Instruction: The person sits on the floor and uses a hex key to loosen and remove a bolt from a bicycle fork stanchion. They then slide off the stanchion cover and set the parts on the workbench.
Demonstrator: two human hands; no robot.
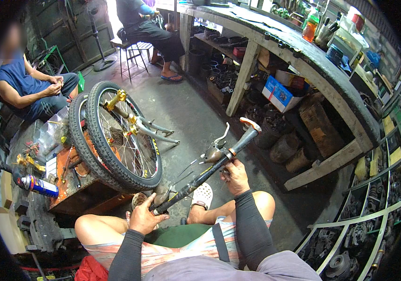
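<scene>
At 7 o'clock, the lower end of a black handlebar (pixel 193 186) is grasped by the left hand (pixel 142 217). The bar is inclined, its upper end directed between 1 and 2 o'clock. Between 4 and 5 o'clock, the fingers of the right hand (pixel 235 178) are curled at the bar beside a brake lever (pixel 214 153); whether they are closed on it cannot be told. At 9 o'clock, two wheels (pixel 94 133) are stood side by side. A workbench (pixel 299 44) is located between 1 and 2 o'clock.
</scene>
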